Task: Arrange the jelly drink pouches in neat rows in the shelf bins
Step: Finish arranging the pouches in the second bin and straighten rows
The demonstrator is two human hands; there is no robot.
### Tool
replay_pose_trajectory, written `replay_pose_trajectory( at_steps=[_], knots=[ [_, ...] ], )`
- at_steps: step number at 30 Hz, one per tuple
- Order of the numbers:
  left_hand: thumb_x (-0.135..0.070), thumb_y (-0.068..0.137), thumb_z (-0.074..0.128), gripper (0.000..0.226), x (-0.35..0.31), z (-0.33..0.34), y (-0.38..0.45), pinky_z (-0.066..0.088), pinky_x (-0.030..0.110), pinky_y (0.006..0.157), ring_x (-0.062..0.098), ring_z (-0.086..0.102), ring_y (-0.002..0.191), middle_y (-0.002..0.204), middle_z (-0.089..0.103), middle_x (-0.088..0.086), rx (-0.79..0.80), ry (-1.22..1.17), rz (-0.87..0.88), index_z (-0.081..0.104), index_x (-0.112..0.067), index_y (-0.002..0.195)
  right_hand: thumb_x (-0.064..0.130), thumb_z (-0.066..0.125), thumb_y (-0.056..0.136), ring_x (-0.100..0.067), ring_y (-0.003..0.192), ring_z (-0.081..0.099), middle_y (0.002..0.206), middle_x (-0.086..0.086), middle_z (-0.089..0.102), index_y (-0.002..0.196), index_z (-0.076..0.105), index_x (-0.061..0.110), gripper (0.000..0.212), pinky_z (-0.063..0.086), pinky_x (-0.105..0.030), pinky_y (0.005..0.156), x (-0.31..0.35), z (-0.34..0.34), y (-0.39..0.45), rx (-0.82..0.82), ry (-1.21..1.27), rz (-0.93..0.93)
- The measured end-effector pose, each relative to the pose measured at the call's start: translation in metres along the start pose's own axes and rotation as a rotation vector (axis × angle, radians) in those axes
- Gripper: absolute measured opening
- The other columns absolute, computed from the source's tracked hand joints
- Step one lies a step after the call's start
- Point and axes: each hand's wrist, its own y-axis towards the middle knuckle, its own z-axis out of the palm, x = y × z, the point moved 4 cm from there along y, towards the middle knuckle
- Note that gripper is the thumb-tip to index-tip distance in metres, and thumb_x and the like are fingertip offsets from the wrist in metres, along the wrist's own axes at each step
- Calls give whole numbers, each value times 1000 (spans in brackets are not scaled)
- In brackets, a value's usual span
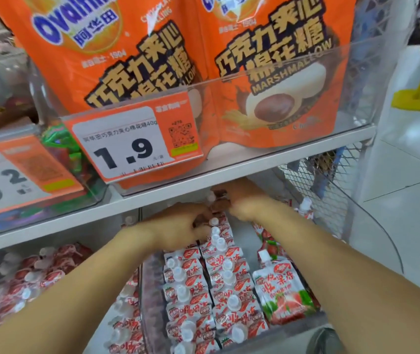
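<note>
- Jelly drink pouches (198, 290) fill two rows; both grips work at the back of the bin (150, 290).
- Left hand (178, 226) and right hand (242, 200) curl on a pouch (219, 203).
- Next, I judge: seat it upright in line.

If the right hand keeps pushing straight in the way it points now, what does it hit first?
The right hand points deeper under the shelf board, so it would probably meet the rearmost pouches at its fingertips first; depth beyond them is hidden.

Red-and-white jelly drink pouches (201, 290) with white caps (one shows a green-leafed strawberry) fill the clear bin (150, 297); orange marshmallow bags (117, 52) with black-edged yellow lettering stand above an orange-and-white price tag (132, 144).
</note>
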Motion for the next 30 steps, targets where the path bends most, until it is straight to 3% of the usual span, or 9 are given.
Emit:
replay_pose_trajectory(
  at_steps=[5, 8, 11, 16, 19, 22, 24, 26, 30],
  knots=[
    [-41, 89, 57, 21, -1, -19, -77, 46, 24, 71, 8, 59, 78, 96, 65, -12, -496, 61, -97, 61, -33, 108, 18, 63, 95, -25, 115, 58, 126, -4, 64, 117, 67, 16, 22, 47, -36, 97, 9, 13, 14, 109, -98, -7],
    [-22, 82, 63, 35, 2, -10, -116, 36, 14, 85, 8, 53, 97, 110, 57, -10, -670, -120, -212, 61, -27, 116, 9, 58, 96, -21, 112, 58, 127, -1, 61, 113, 64, 23, 23, 47, -31, 90, 12, 22, 16, 118, -122, 15],
    [-10, 81, 63, 48, 2, 7, -134, 45, 18, 87, 5, 55, 95, 109, 52, -17, -711, -343, -307, 55, -28, 125, 8, 57, 95, -21, 110, 58, 128, 3, 61, 106, 62, 35, 30, 49, -33, 93, 14, 24, 15, 134, -130, 49],
    [-10, 89, 59, 52, -2, 26, -145, 31, -11, 73, -20, 50, 92, 111, 49, -31, -774, -612, -369, 49, -29, 137, 24, 54, 99, -23, 116, 58, 133, -3, 62, 120, 65, 25, 24, 44, -28, 88, 22, 13, 4, 187, -87, 97],
    [-14, 90, 58, 53, -1, 26, -146, 33, -7, 75, -2, 58, 107, 117, 46, -27, -733, -612, -361, 45, -29, 140, 42, 57, 96, -23, 124, 56, 138, -3, 59, 134, 59, 19, 44, 42, -25, 95, 21, -2, -10, 10, -67, 154],
    [-13, 89, 58, 55, -2, 22, -144, 31, -9, 73, 2, 57, 101, 113, 46, -24, -713, -576, -353, 44, -28, 141, 65, 60, 84, -17, 93, 59, 115, 0, 65, 101, 65, 18, 50, 43, -22, 71, 18, 1, -23, -57, -163, 194],
    [-11, 88, 57, 56, -1, 23, -143, 30, -12, 68, 1, 57, 93, 112, 48, -23, -711, -588, -357, 45, -26, 141, 58, 69, 79, -15, 82, 57, 107, 4, 64, 89, 61, 20, 40, 41, -22, 66, 24, 10, -22, -36, -197, 184],
    [-11, 88, 56, 56, 0, 24, -143, 31, -12, 67, 2, 58, 91, 114, 51, -20, -710, -604, -365, 44, -27, 141, 41, 77, 78, -20, 83, 60, 101, 0, 64, 95, 60, 17, 34, 44, -24, 67, 34, 15, -19, -32, -194, 201],
    [-18, 91, 56, 56, 2, 26, -145, 36, -6, 73, -1, 57, 97, 123, 52, -19, -695, -627, -348, 40, -30, 143, 25, 65, 89, -24, 88, 66, 95, -6, 70, 90, 66, 14, 11, 49, -25, 72, 41, 10, -10, -102, -208, 213]
  ],
)
